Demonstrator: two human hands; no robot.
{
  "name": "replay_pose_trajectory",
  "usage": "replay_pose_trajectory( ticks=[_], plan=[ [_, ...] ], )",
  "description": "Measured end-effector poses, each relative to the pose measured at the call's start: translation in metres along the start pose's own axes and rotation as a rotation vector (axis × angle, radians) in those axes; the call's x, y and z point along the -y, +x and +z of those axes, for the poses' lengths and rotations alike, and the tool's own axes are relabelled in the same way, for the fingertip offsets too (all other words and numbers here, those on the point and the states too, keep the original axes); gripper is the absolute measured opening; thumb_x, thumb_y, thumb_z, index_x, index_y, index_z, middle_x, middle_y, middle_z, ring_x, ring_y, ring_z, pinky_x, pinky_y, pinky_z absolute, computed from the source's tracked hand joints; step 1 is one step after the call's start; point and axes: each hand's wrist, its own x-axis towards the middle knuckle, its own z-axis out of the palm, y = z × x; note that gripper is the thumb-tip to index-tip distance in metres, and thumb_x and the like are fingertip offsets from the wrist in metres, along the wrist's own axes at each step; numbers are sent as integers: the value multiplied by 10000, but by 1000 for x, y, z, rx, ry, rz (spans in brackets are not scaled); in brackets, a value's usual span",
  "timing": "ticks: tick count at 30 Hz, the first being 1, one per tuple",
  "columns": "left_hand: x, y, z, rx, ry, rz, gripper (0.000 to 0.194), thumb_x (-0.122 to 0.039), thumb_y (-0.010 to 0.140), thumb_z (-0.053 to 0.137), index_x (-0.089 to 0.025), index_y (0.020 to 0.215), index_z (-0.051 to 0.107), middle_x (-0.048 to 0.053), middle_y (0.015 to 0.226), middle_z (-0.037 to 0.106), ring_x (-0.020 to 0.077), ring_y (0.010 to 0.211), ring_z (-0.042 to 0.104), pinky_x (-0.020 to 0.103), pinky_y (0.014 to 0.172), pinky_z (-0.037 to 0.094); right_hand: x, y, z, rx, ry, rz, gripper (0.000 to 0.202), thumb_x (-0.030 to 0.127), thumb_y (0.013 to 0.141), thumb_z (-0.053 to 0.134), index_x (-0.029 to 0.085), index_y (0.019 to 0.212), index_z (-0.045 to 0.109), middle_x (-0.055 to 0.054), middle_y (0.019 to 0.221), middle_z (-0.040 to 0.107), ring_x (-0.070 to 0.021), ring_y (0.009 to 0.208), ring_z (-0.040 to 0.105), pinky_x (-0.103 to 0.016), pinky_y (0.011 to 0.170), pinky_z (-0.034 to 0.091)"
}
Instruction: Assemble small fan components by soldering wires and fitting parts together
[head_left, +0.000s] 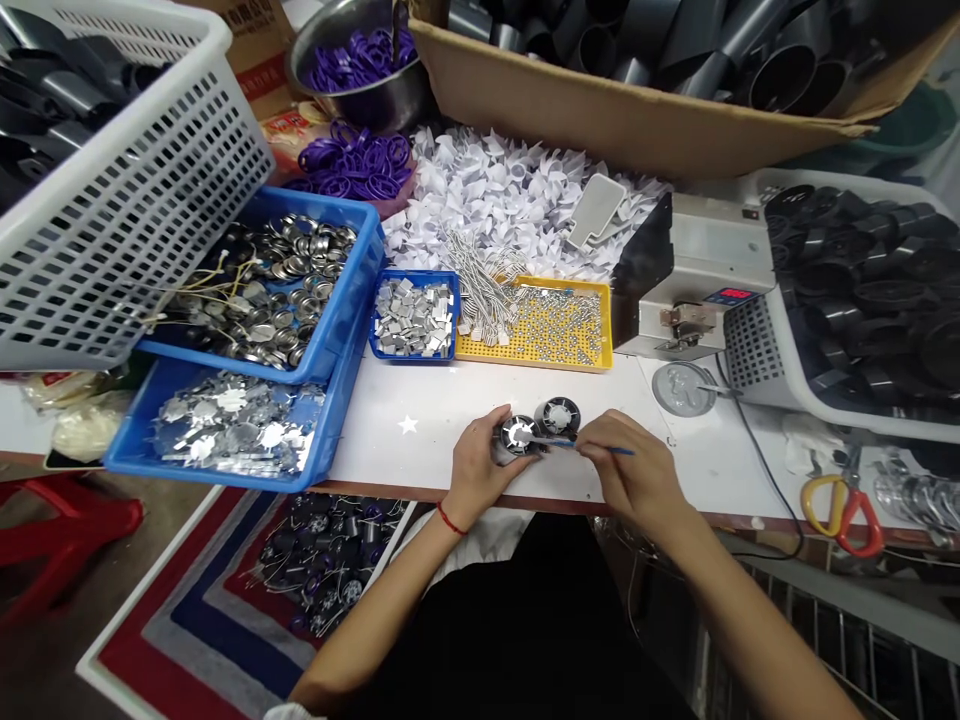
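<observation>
My left hand (pixel 484 465) is closed at the white table's front edge, thumb and forefinger around a short black cylinder (pixel 517 434) with a silver star-shaped metal piece in its open top. A second, similar black cylinder (pixel 561 414) stands right beside it. From the right, my right hand (pixel 630 465) pinches a thin stick with a blue end (pixel 621 450). The stick's grey tip lies over the metal piece in the held cylinder; whether it is a brush or a small spatula I cannot tell.
Behind are a small blue tray (pixel 414 315) of metal squares and a yellow tray (pixel 534 350) with wires and small bits. Stacked blue bins (pixel 330 340) stand left. Rightward are a metal device (pixel 712 270), a round dish of grey paste (pixel 682 388) and scissors (pixel 844 505).
</observation>
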Motion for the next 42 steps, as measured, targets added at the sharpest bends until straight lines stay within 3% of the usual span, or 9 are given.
replay_pose_trajectory(
  ticks=[3, 7, 9, 15, 22, 28, 32, 37, 42],
  plan=[
    [0, 1, -2, 0, 8, 6, 678, -403, 740, 781, -230, 1308, 453, 86, 1164, 663, 234, 1068, 652, 400, 925, 553, -4, -16, -4, -206, 75, 131, 182, 173, 950, 428, 199, 860, 585, -39, 706, 613, -167, 644, 579, -322, 574, 473],
    [0, 3, -4, -2, 4, 22, 628, -417, 758, 760, -227, 1287, 480, 88, 1156, 666, 240, 1072, 651, 401, 926, 556, -37, -53, -25, -791, -96, 388, 266, 286, 972, 425, 184, 786, 586, -27, 678, 573, -151, 562, 573, -302, 520, 454],
    [2, 5, -4, -13, 7, 12, 620, -427, 757, 758, -220, 1279, 496, 91, 1149, 668, 243, 1059, 656, 406, 923, 558, -62, -72, -38, -985, -311, 466, 296, 319, 974, 429, 174, 772, 588, -16, 661, 556, -145, 540, 570, -295, 527, 449],
    [4, 13, -3, -21, 52, -6, 626, -453, 730, 774, -212, 1253, 528, 93, 1119, 677, 260, 1026, 669, 411, 877, 577, -116, -98, -46, -783, -587, 382, 272, 246, 970, 415, 161, 802, 611, -49, 721, 639, -162, 643, 631, -289, 611, 490],
    [3, 14, -4, -28, 68, -21, 611, -468, 734, 765, -204, 1237, 541, 96, 1116, 676, 265, 1024, 669, 425, 876, 581, -110, -100, -47, -585, -625, 344, 245, 215, 931, 460, 187, 726, 591, -28, 640, 630, -154, 621, 589, -271, 624, 464],
    [5, 15, -6, -8, 80, -29, 595, -464, 744, 757, -202, 1234, 544, 93, 1143, 666, 259, 1052, 658, 417, 901, 570, -115, -102, -52, -682, -620, 463, 310, 258, 973, 373, 180, 775, 599, -47, 716, 662, -160, 692, 639, -282, 672, 480],
    [7, 16, -6, -5, 88, -28, 597, -475, 749, 749, -205, 1238, 541, 95, 1142, 665, 262, 1044, 659, 419, 892, 570, -124, -100, -47, -639, -585, 497, 339, 310, 966, 366, 183, 772, 613, -55, 726, 677, -174, 720, 654, -302, 705, 496],
    [3, 8, -6, -5, 95, -9, 612, -469, 770, 733, -212, 1277, 503, 101, 1146, 655, 258, 1042, 658, 415, 889, 568, -112, -115, -39, -634, -526, 541, 367, 324, 952, 393, 175, 704, 618, -63, 687, 668, -179, 680, 643, -302, 667, 490],
    [-17, 18, -45, 102, 167, 102, 834, -509, 778, 708, -192, 1446, 323, 158, 1371, 521, 284, 1275, 509, 449, 1024, 484, -104, -137, -26, -836, -223, 846, 370, 481, 846, 574, 126, 848, 679, -106, 823, 702, -230, 777, 658, -367, 759, 507]
  ],
)
